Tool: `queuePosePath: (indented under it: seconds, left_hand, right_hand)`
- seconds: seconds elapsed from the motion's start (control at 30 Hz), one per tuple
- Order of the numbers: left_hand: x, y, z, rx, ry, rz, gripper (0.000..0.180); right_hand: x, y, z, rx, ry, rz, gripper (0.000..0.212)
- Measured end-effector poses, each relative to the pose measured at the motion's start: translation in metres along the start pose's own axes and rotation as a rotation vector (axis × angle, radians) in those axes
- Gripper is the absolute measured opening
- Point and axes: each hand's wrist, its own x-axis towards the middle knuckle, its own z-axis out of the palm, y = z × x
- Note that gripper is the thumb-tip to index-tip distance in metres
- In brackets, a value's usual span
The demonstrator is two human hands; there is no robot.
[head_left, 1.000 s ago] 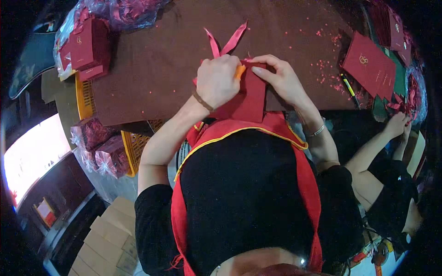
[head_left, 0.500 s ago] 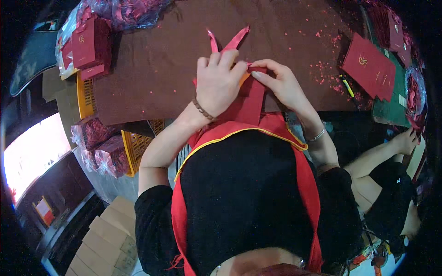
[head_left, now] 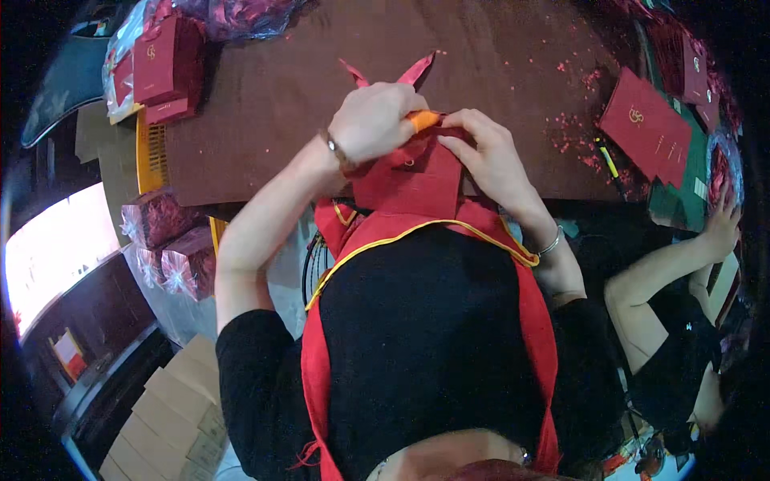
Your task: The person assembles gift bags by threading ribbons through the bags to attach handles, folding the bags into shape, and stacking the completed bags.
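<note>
A dark red paper gift bag (head_left: 409, 188) lies at the table's near edge, against my apron. My left hand (head_left: 375, 122) is closed over the bag's far end. From beyond its knuckles stick the two pointed ends of a red ribbon (head_left: 417, 70), spread in a V. Something orange (head_left: 423, 120) shows at my left fingertips; whether it is a finger cover or a tool, I cannot tell. My right hand (head_left: 485, 148) pinches the bag's upper right edge between thumb and fingers. Both hands partly hide where ribbon and bag meet.
Finished-looking red bags (head_left: 167, 60) stand at the far left by a yellow crate (head_left: 151, 152). Flat red bags (head_left: 648, 120), a yellow-and-black pen (head_left: 607, 158) and red scraps (head_left: 579, 136) lie right. A co-worker's arm (head_left: 666, 268) reaches in there.
My left hand has turned and shifted slightly left, its elbow swinging outward. More of the bag's face and the orange thing now show. The ribbon ends spread wider. The co-worker's hand has moved farther away.
</note>
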Motion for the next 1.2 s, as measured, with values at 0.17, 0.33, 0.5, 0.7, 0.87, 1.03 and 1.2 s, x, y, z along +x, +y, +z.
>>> queuePosePath:
  seconds: [0.17,0.33,0.5,0.7,0.87,1.03,1.2]
  left_hand:
    - [0.016,-0.009,-0.017,-0.050,-0.294,-0.104,0.025]
    - [0.019,-0.014,-0.004,-0.175,-0.219,-0.144,0.027]
    - [0.017,-0.017,-0.005,-0.080,-0.204,-0.210,0.030]
    - [0.014,-0.031,0.018,-0.305,-0.166,-0.214,0.031]
    - [0.014,-0.018,0.017,-0.476,-0.222,-0.271,0.027]
    - [0.015,-0.018,0.030,-0.505,-0.120,-0.411,0.021]
    - [0.022,-0.026,0.010,-0.440,0.277,-0.339,0.018]
  right_hand:
    - [0.001,-0.006,0.003,-0.039,0.023,-0.098,0.016]
    - [0.002,-0.004,0.007,-0.084,0.031,-0.113,0.017]
    - [0.004,-0.005,0.008,-0.139,0.070,-0.159,0.016]
    - [0.004,-0.001,0.006,-0.065,0.050,-0.019,0.017]
    - [0.002,-0.004,0.001,-0.112,0.005,0.039,0.021]
    - [0.004,-0.004,0.002,-0.064,0.034,-0.011,0.021]
    - [0.001,-0.010,0.001,0.014,-0.013,-0.032,0.021]
